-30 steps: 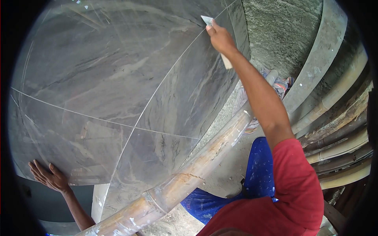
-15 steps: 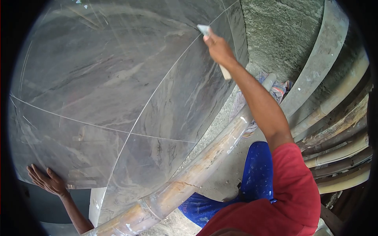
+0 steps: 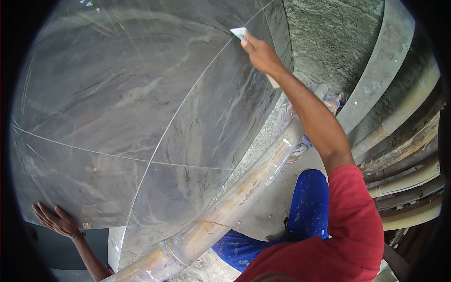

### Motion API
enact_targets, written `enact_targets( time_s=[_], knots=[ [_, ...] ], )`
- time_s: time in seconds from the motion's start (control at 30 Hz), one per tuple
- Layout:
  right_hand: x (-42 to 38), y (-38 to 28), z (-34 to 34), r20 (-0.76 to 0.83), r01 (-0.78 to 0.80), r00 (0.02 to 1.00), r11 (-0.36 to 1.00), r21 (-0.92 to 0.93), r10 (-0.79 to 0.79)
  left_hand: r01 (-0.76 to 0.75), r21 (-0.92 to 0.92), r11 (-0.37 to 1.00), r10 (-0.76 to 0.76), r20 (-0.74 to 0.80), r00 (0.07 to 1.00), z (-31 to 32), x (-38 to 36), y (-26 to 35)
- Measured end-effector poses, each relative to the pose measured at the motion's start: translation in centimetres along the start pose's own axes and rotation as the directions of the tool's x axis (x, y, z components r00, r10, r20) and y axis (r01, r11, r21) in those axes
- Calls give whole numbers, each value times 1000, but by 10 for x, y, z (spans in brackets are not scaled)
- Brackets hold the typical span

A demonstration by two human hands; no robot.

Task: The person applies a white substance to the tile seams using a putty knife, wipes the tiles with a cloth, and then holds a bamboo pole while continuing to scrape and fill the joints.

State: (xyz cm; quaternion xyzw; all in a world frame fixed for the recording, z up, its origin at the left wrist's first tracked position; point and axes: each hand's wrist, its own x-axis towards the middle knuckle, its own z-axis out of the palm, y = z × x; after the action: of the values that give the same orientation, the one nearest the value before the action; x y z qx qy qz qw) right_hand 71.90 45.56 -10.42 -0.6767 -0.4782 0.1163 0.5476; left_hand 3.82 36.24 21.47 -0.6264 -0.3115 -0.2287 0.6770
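Observation:
Grey veined tiles (image 3: 112, 98) with thin white joint lines cover the surface before me. My right hand (image 3: 261, 52) is closed round a scraper-like tool (image 3: 239, 33); its pale blade lies near the long white joint at the upper middle, and the end of its handle shows below my wrist. At the lower left, my left hand (image 3: 57, 221) rests flat on the tile near its bottom edge, fingers spread, holding nothing.
A thick bamboo pole (image 3: 225, 207) runs diagonally between me and the tiles. More bamboo poles (image 3: 408, 178) and a curved pale board (image 3: 383, 70) stand at right. A rough wall (image 3: 329, 42) is behind them. Crumpled cloth (image 3: 300, 143) lies beyond the pole.
The right hand and its tool have shifted slightly to the left and up along the joint. The left hand stays on the tile; the view has moved a little.

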Motion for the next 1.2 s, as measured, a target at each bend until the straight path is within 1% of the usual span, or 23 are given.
enact_targets(
  time_s=[0.03,0.1,0.17,0.23,0.3,0.37,0.43,0.47,0.5,0.57,0.6,0.63,0.7,0.73,0.77,0.87,0.93,0.97,1.0,1.03,1.1,1.17,1.2],
  knots=[
    [-2,-1,4,10,32,999,998,-53,-32,1,12,1000,-1,6,1000,-1,-1,0],
    [16,2,-2,-3,14,1000,1000,-20,-14,-1,30,1000,1,8,1000,-2,-1,0],
    [41,11,-13,-71,1,997,995,102,6,-16,10,1000,16,-5,1000,-1,2,1],
    [35,17,-10,-78,18,997,996,92,-10,-12,7,1000,12,8,1000,-2,0,-1],
    [19,19,-3,-37,56,998,997,-61,-58,8,15,1000,-9,12,1000,0,-1,0],
    [33,20,-6,-37,89,995,995,-52,-91,13,21,1000,-13,15,1000,-3,-1,2],
    [63,30,-15,-125,-17,992,989,145,35,0,12,1000,0,11,1000,-4,0,2],
    [67,32,-17,-115,-41,992,986,162,60,-1,2,1000,1,-1,1000,-2,2,2],
    [62,34,-16,-117,-45,991,986,160,65,-4,-2,1000,4,-2,1000,-1,3,0],
    [43,30,-11,-36,7,999,999,44,-6,9,13,1000,-9,12,1000,-2,-1,1],
    [33,27,-8,-50,37,998,999,11,-36,10,22,1000,-10,16,1000,-1,-2,1],
    [41,26,-10,-48,44,998,999,8,-43,17,26,1000,-18,18,1000,-1,-4,2],
    [66,32,-14,-125,0,992,997,81,10,7,33,999,-8,20,1000,-1,-2,0],
    [81,34,-17,-190,55,981,990,128,-30,1,33,999,-1,15,1000,-1,1,1],
    [82,43,-16,-192,47,981,990,132,-21,-19,15,1000,19,2,1000,-2,3,2],
    [57,26,-22,-57,1,998,999,43,2,-23,1,1000,23,-1,1000,0,5,2],
    [64,25,-17,-85,1,996,999,34,2,-12,20,1000,12,20,1000,-4,-1,2],
    [68,26,-16,-122,-10,992,999,33,14,-7,24,1000,6,16,1000,-4,-1,3],
    [81,28,-21,-158,-20,987,991,129,40,-6,25,1000,6,11,1000,-2,1,3],
    [85,21,-28,-159,-20,986,991,135,42,-11,28,1000,10,9,1000,-2,4,3],
    [89,10,-40,-30,-256,959,906,336,282,-32,-12,999,32,-16,999,-3,6,5],
    [66,17,-29,-17,-207,975,937,280,221,-6,-5,1000,6,0,1000,-3,2,5],
    [44,25,-13,-38,-70,996,986,152,77,14,4,1000,-14,15,1000,-4,1,5]
  ],
)
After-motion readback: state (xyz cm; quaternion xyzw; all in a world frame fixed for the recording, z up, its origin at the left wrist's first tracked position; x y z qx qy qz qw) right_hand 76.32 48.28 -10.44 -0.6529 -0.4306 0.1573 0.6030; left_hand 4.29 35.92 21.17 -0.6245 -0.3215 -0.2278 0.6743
